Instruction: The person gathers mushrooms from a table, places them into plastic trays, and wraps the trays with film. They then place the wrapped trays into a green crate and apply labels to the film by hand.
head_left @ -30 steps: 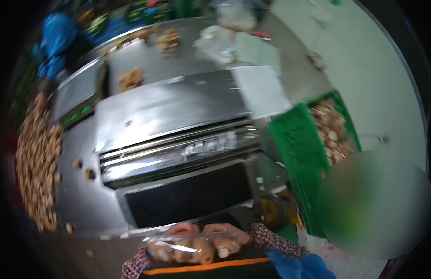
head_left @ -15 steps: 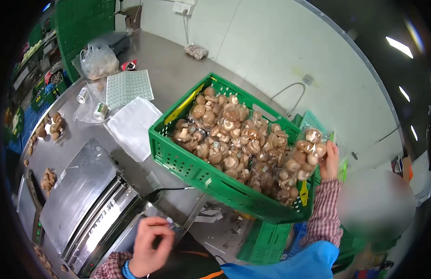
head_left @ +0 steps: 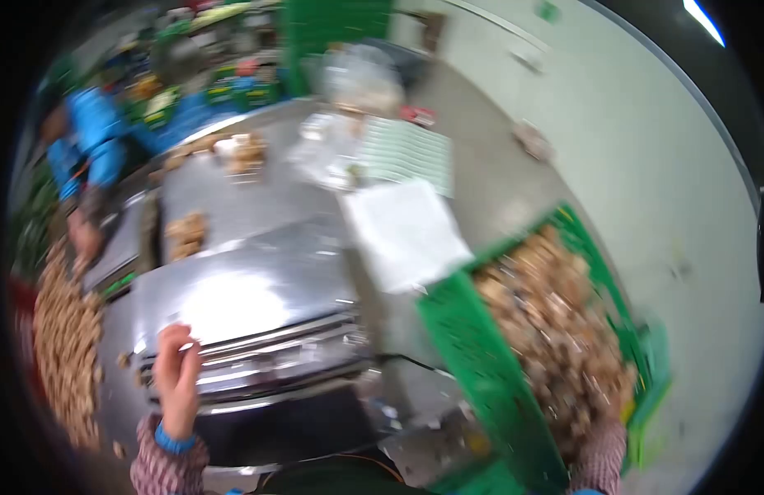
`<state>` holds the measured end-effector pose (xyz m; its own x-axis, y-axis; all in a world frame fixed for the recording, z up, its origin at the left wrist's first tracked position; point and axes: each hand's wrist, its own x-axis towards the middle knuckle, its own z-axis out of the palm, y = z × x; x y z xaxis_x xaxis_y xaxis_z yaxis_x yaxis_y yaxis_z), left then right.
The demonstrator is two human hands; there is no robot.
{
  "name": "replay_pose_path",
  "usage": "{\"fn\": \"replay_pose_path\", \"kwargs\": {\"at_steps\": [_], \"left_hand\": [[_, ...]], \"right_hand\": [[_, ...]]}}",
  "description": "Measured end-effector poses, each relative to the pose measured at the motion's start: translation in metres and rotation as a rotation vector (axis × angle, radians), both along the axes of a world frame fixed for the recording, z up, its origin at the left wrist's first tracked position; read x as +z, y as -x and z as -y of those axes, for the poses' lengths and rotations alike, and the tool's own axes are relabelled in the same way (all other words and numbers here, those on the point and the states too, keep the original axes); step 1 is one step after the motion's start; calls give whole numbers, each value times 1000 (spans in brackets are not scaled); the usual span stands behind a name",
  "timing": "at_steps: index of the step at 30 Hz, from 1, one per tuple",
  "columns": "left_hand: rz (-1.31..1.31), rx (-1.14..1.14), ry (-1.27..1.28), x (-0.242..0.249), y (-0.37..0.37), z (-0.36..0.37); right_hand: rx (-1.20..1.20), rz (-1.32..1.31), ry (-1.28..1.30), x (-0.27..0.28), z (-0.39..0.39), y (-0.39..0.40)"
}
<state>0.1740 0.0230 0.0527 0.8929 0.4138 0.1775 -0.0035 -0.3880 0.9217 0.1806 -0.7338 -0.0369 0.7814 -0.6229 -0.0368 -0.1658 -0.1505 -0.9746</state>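
Observation:
My left hand [head_left: 177, 379] is raised in front of the shiny metal wrapping machine [head_left: 250, 289], near its front edge. Its thumb stands apart from the fingers, and no object shows in it. At the lower right, my right hand [head_left: 619, 400] reaches into the green crate [head_left: 489, 371], over the bagged mushrooms [head_left: 555, 322]. Motion smears its fingers, so I cannot tell whether they grip a bag. Brown mushrooms in clear film fill the crate.
White sheets [head_left: 411, 235] and a pale green patterned sheet [head_left: 406, 153] lie behind the machine. Loose mushrooms [head_left: 68, 338] are heaped at the left, near another person's hand [head_left: 86, 239]. A plastic bag [head_left: 361, 82] sits at the back.
The view has swung left, bringing another person and the mushroom heap into sight. My right hand has lowered its bag of mushrooms into the crate. My left hand's fingers have uncurled.

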Motion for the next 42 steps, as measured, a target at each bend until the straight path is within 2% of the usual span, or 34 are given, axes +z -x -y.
{"fn": "replay_pose_path", "kwargs": {"at_steps": [1, 2, 4, 5, 6, 8, 10, 11, 12, 15, 17, 20, 21, 23, 24, 26, 27, 28, 29, 30, 31, 33, 34, 35, 36, 39, 42], "left_hand": [[40, 49, 4, 5, -8, -12], [60, 84, 13, 3, -11, -32], [99, 110, 40, 6, -16, -70], [122, 111, 52, 9, -18, -88], [112, 102, -122, 13, -20, -108], [50, 128, -230, 17, -30, -144], [-61, 163, -242, 5, -50, -194], [-123, 181, -236, -11, -64, -224], [-252, 198, -199, -17, -75, -246], [-614, 156, -70, -59, -95, -317], [-817, -17, -191, -91, -102, -355], [-798, -8, 146, -141, -108, -371], [-827, -12, 258, -154, -113, -372], [-890, -90, 319, -186, -127, -376], [-816, -71, 530, -198, -134, -372], [-693, -32, 864, -229, -144, -367], [-646, -7, 981, -239, -148, -366], [-602, 24, 989, -249, -150, -364], [-531, 20, 733, -283, -152, -368], [-511, 48, 722, -270, -149, -360], [-492, 76, 710, -254, -150, -356], [-325, 56, 714, -257, -150, -359], [-340, 7, 644, -249, -152, -367], [-289, 66, 766, -206, -151, -358], [-244, 30, 748, -186, -152, -361], [-205, -53, 596, -112, -148, -356], [-219, -115, 484, -61, -132, -326]], "right_hand": [[28, -435, 752, -2, 28, 6], [-16, -742, 1001, 18, 22, -3], [-58, -1069, 1046, 69, -5, -29], [-54, -1093, 1009, 96, -32, -47], [6, -990, 968, 116, -60, -73], [179, -308, 952, 105, -72, -150], [756, -61, 549, 154, -278, -212], [921, -74, 553, 167, -380, -230], [1145, 83, 413, 148, -447, -257], [1578, 6, 561, 103, -649, -311], [1700, 25, 702, 45, -753, -346], [1763, 77, 963, -45, -862, -387], [1770, 89, 969, -81, -886, -397], [1590, 204, 996, -143, -923, -411], [1593, 218, 999, -149, -936, -410], [1675, -31, 917, -164, -950, -401], [1692, -40, 918, -165, -956, -398], [1666, -123, 829, -165, -961, -395], [1632, -216, 741, -168, -962, -391], [1640, -241, 577, -177, -961, -391], [1649, -282, 575, -185, -955, -389], [1477, -504, 282, -148, -953, -376], [1479, -493, 279, -140, -950, -376], [1478, -426, 187, -127, -945, -381], [1477, -356, 98, -108, -940, -382], [1461, -284, 35, -31, -908, -361], [1499, -319, 180, 22, -857, -331]]}}
